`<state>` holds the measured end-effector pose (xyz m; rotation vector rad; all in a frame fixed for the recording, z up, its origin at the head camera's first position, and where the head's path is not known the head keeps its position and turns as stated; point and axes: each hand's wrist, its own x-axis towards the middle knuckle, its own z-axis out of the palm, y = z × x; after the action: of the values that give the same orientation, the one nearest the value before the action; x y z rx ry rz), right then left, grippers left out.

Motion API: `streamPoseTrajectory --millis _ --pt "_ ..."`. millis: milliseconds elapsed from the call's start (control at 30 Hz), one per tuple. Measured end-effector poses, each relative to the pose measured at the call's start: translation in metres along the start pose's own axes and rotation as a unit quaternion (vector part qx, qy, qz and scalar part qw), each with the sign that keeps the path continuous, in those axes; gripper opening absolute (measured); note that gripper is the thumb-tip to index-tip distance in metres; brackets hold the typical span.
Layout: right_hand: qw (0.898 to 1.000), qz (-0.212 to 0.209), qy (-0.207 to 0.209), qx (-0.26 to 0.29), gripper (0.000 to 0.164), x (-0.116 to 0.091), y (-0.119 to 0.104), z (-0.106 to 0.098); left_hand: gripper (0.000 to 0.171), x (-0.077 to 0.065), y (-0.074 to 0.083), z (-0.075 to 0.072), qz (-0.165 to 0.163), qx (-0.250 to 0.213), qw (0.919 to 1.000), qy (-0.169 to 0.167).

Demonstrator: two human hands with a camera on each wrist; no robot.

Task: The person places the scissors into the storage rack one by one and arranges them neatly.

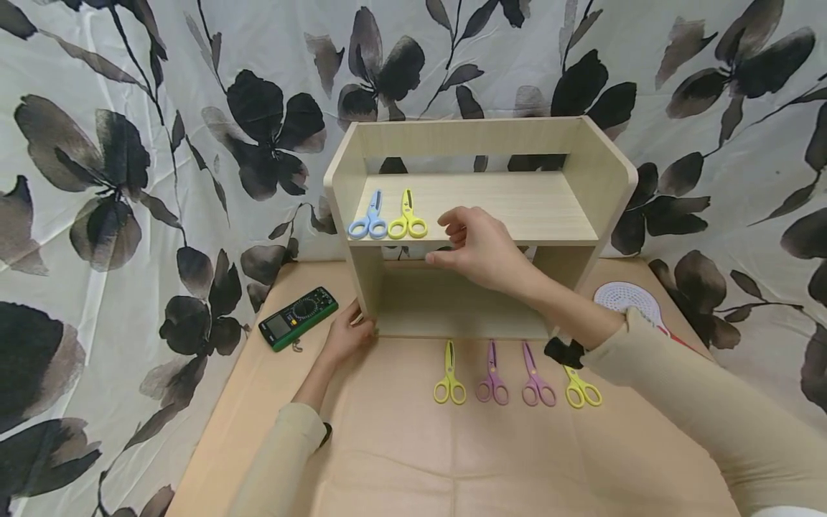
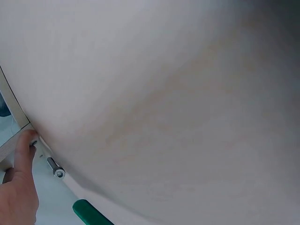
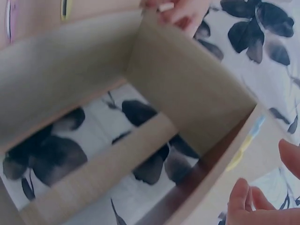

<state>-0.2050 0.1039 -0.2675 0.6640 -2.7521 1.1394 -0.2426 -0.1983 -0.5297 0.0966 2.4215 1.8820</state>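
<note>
A small light-wood shelf unit (image 1: pixel 474 291) stands on the table. On its upper board lie blue scissors (image 1: pixel 369 217) and, beside them, yellow scissors (image 1: pixel 407 217). My left hand (image 1: pixel 352 332) grips the unit's lower left front corner; the left wrist view shows a finger (image 2: pixel 24 152) against that corner. Just right of the yellow scissors, my right hand (image 1: pixel 474 244) hovers at the upper board's front edge. Its thumb and bent fingers are apart, with nothing between them. Below the unit lie yellow scissors (image 1: pixel 449 380), two purple scissors (image 1: pixel 492 380) and more yellow scissors (image 1: pixel 581 391).
A green multimeter (image 1: pixel 298 318) lies left of the unit, with a small metal bolt (image 2: pixel 56 168) near it. To the right is a white perforated round strainer (image 1: pixel 628 300) with a red handle, partly behind my right forearm. Flower-patterned cloth (image 1: pixel 258 136) hangs behind the table.
</note>
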Motion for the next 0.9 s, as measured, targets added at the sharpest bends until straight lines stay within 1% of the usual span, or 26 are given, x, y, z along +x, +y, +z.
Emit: streamPoseTrajectory --millis 167,300,400,500,567,700,900 --pt "0.997 -0.018 0.029 0.062 0.067 -0.039 0.021 0.021 0.070 -0.001 -0.001 0.001 -0.008 -0.006 0.9999 -0.005" --pt "0.994 -0.016 0.046 0.102 0.068 -0.059 0.042 0.042 0.069 -0.001 -0.001 0.001 -0.008 -0.005 0.9999 -0.006" --pt "0.990 0.002 0.050 0.132 0.066 -0.070 0.061 0.060 0.069 0.000 -0.001 0.001 -0.007 -0.004 1.0000 -0.005" --pt "0.985 0.029 0.039 0.167 0.064 -0.081 0.082 0.080 0.069 0.001 -0.002 0.000 -0.008 -0.005 0.9999 -0.005" --pt "0.979 0.054 0.026 0.197 0.063 -0.090 0.095 0.094 0.069 0.002 -0.002 0.000 -0.010 -0.007 0.9999 -0.007" --pt "0.967 0.101 0.001 0.233 0.062 -0.109 0.121 0.122 0.070 0.002 -0.004 0.001 -0.011 -0.009 0.9998 -0.012" --pt "0.952 0.138 -0.013 0.274 0.064 -0.128 0.151 0.157 0.070 0.000 -0.002 0.000 -0.009 -0.013 0.9998 -0.011"
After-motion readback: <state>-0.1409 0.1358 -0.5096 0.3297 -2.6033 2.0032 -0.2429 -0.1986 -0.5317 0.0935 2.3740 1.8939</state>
